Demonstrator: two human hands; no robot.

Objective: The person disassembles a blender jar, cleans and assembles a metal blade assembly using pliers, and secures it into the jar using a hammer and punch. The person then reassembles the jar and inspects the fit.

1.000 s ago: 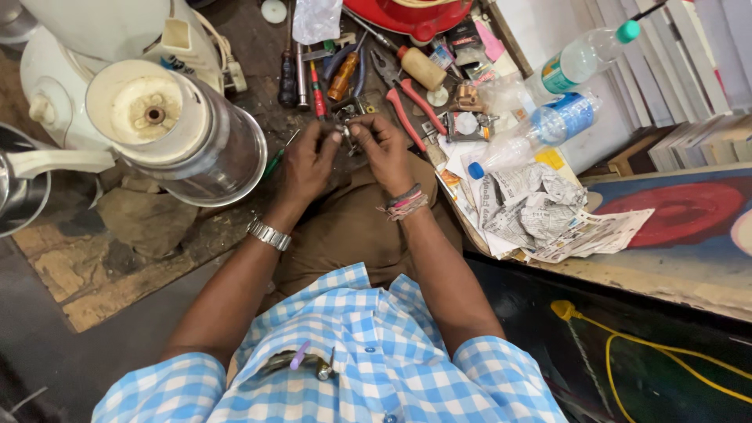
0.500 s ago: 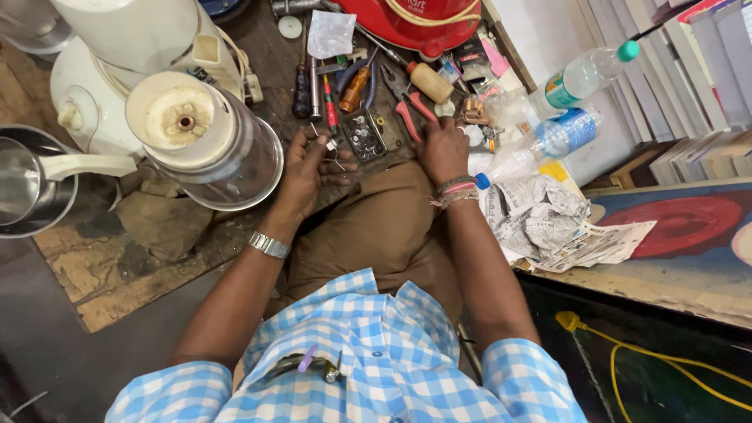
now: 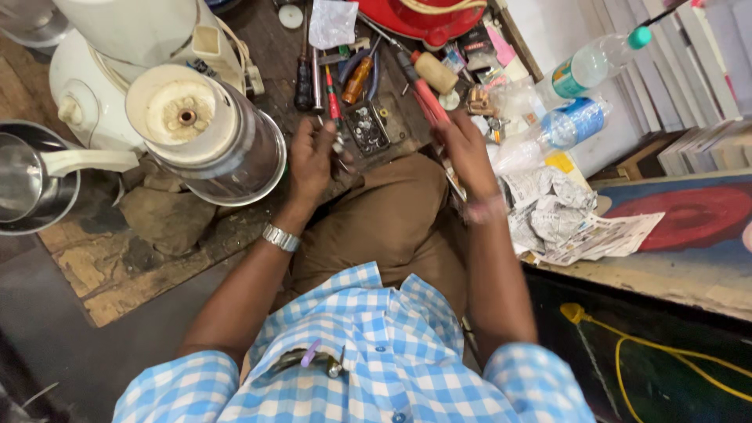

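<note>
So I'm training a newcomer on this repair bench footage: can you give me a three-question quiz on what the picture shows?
1. True or false: the left hand wears a metal wristwatch.
2. Which lies nearest the right hand? A) the steel pot B) the red-handled pliers C) the yellow cable
3. What colour is the cap of the upper plastic bottle?

Key
1. True.
2. B; the blurred fingers reach right beside the handles.
3. Green.
</note>
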